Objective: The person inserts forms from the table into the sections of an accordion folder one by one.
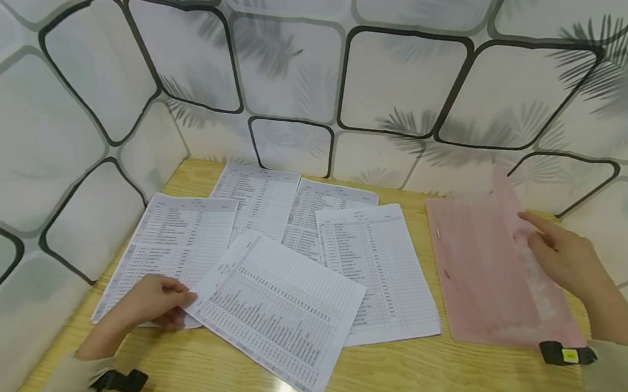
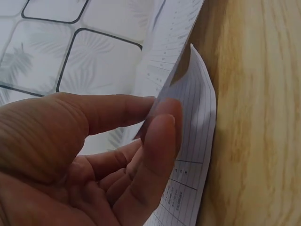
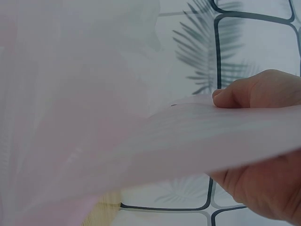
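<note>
Between the thumb and fingers of my left hand (image 1: pixel 153 300) is the left corner of a printed sheet (image 1: pixel 285 319), which lies aslant over other papers. The left wrist view shows the thumb above that corner and the fingertips (image 2: pixel 159 134) beneath it, with another sheet (image 2: pixel 200 108) below. My right hand (image 1: pixel 574 262) pinches the raised edge of a pink translucent folder (image 1: pixel 477 268) on the right of the table. Up close in the right wrist view, the thumb (image 3: pixel 230 96) presses on top of the pink flap (image 3: pixel 178 150) while the other fingers are under it.
Several more printed sheets lie behind and beside the held one: one at left (image 1: pixel 174 233), others at the back (image 1: pixel 265 197) and one at right (image 1: pixel 397 280). A patterned wall (image 1: pixel 404 85) borders the wooden table (image 1: pixel 398 387) behind and to the left.
</note>
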Demonstrator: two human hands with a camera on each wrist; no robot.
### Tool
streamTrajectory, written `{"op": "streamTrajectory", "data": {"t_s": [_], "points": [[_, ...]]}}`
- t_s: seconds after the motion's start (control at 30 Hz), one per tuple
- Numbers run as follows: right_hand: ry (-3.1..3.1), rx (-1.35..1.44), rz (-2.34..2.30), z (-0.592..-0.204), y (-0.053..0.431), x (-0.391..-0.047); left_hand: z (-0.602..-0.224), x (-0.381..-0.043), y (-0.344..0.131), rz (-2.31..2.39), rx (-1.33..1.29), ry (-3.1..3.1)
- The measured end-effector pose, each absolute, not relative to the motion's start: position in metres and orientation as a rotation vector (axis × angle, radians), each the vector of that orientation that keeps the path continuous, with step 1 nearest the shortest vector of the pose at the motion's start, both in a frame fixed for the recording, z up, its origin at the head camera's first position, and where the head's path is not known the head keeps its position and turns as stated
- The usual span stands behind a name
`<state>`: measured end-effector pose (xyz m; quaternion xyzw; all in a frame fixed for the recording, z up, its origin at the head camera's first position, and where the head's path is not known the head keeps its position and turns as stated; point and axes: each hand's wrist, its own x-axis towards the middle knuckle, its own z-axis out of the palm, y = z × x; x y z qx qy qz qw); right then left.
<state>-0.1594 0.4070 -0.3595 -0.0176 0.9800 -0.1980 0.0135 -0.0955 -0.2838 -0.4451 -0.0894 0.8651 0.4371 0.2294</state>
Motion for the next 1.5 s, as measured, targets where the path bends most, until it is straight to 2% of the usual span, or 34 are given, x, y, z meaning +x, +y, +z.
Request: {"op": "streamTrajectory", "data": {"t_s": [0.17, 0.63, 0.9, 1.3, 1.5], "points": [[3.058, -0.057, -0.624, -0.36, 0.406, -0.16, -0.446, -0.099, -0.284, 1.262, -0.219, 2.352], [3.067, -0.051, -0.616, -0.361, 0.405, -0.161, -0.454, -0.109, -0.266, 1.696, -0.451, 2.152], [3.071, -0.055, -0.61, -0.361, 0.402, -0.161, -0.461, -0.112, -0.257, 1.885, -0.414, 2.004], [3.07, -0.061, -0.619, -0.361, 0.401, -0.162, -0.464, -0.114, -0.239, 1.843, -0.421, 2.14], [3.09, -0.076, -0.608, -0.362, 0.402, -0.162, -0.463, -0.115, -0.236, 1.889, -0.237, 1.978]]}}
